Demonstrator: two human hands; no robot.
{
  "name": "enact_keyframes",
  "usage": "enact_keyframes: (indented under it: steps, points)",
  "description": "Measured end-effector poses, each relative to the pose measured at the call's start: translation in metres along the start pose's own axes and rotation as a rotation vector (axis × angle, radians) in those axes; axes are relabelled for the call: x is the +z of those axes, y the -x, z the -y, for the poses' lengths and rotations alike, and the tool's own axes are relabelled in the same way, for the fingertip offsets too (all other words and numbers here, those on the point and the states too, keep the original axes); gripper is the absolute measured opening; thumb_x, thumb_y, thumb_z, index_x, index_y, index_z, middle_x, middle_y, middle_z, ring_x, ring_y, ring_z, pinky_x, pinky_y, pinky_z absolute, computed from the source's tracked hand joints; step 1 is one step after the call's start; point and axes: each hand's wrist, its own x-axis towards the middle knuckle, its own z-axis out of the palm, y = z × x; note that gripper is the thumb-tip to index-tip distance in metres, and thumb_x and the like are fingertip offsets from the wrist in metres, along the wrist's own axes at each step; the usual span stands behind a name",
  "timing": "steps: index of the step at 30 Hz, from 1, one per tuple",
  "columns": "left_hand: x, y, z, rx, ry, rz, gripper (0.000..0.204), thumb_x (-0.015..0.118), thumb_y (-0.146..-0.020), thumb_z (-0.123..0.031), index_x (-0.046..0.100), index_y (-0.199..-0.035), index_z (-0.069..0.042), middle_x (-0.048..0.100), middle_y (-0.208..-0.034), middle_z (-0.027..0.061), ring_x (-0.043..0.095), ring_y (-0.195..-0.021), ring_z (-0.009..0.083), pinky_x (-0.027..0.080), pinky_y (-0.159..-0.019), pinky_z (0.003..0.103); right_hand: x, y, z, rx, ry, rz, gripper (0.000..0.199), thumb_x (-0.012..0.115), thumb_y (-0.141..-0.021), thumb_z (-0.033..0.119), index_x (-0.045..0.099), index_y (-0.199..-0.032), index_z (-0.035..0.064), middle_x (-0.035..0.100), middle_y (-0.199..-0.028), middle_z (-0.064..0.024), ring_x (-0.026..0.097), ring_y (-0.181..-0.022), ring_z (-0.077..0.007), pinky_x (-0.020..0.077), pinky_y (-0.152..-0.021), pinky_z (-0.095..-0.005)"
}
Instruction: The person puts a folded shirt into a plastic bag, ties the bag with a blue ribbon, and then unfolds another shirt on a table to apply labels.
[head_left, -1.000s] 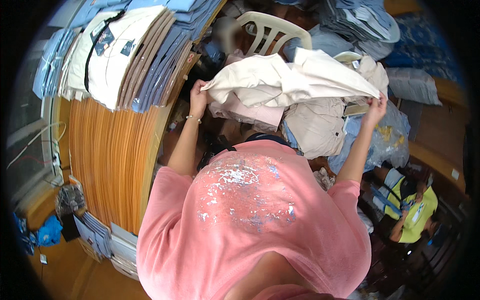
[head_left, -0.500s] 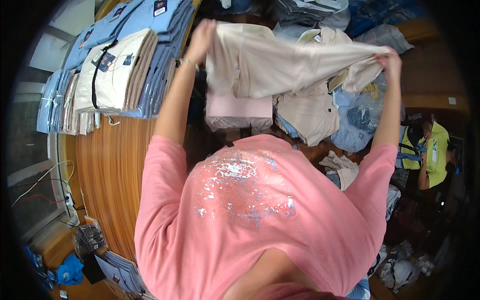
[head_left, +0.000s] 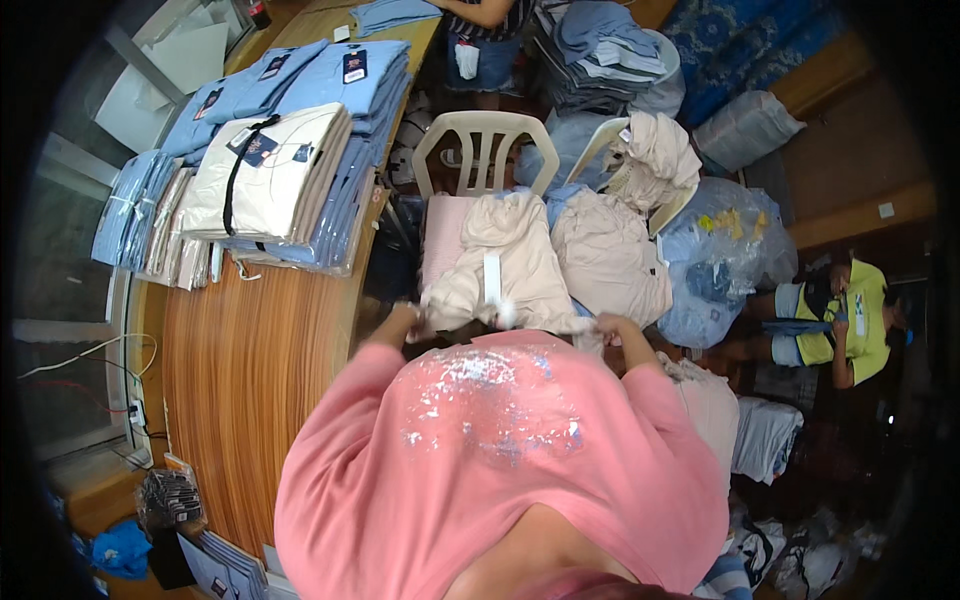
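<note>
A beige garment (head_left: 535,262) with a white strip on it lies spread in front of my chest, over a pink padded surface (head_left: 440,225) by a plastic chair (head_left: 480,122). My left hand (head_left: 404,322) is closed on its near left corner. The near right corner is gripped by my right hand (head_left: 620,330). Both hands are slightly blurred, and the fingers are partly hidden by cloth. Just right of the garment sits a heap of similar beige clothes (head_left: 612,255), with blue cloth showing under it.
On the left, a wooden table (head_left: 250,390) bears stacks of packed blue shirts (head_left: 345,75) and a strapped beige bundle (head_left: 270,185). More beige clothes (head_left: 660,160) hang over another chair. Plastic bags (head_left: 710,260) bulge at right. A person in yellow (head_left: 865,320) is far right; another person (head_left: 485,45) stands behind.
The beige garment has come down from a raised, stretched position towards my body. Both my hands have lowered and moved closer together, still gripping it. The plastic chair's back now shows.
</note>
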Motion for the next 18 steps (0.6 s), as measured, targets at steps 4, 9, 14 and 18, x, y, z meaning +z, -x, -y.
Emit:
enact_keyframes:
  steps: [4,9,14,18]
  points:
    - [0.041,0.053,0.057,-0.05,0.343,-0.023,0.029,0.044,-0.089,-0.015,0.052,-0.113,-0.001,0.056,-0.112,0.0059,0.048,-0.104,0.0155,0.036,-0.092,0.032,-0.035,-0.045,0.034,-0.126,-0.059,0.051,0.023,0.064,-0.078,0.023,0.063,-0.089,0.0027,0.062,-0.083,-0.0071,0.057,-0.075,-0.0179,0.0458,-0.068,-0.0319]
    - [-0.06,0.116,-0.033,0.112,0.625,-0.675,0.034,0.068,-0.079,-0.027,0.061,-0.097,0.0,0.064,-0.092,0.0072,0.056,-0.078,0.0108,0.045,-0.068,0.027,-0.161,0.022,0.049,-0.33,-0.185,-0.881,0.015,0.066,-0.075,0.019,0.064,-0.081,0.0059,0.063,-0.073,-0.0095,0.059,-0.076,-0.0231,0.0448,-0.069,-0.0356]
    - [-0.155,0.22,-0.12,0.071,0.494,-1.027,0.021,0.07,-0.076,-0.017,0.063,-0.084,0.001,0.061,-0.067,0.0065,0.055,-0.062,0.0124,0.045,-0.059,0.028,-0.268,0.11,0.112,-0.717,-0.264,-1.358,0.015,0.056,-0.084,0.015,0.056,-0.095,0.0052,0.062,-0.1,-0.0117,0.054,-0.098,-0.0259,0.0396,-0.088,-0.0337]
    - [-0.184,0.258,-0.144,0.254,0.416,-1.442,0.01,0.064,-0.079,-0.002,0.06,-0.088,0.0,0.06,-0.087,0.0055,0.054,-0.077,0.012,0.043,-0.072,0.023,-0.307,0.126,0.138,-1.006,-0.97,-0.716,0.011,0.048,-0.088,0.007,0.051,-0.098,0.0068,0.053,-0.121,-0.0083,0.046,-0.109,-0.0121,0.0349,-0.092,-0.0267]
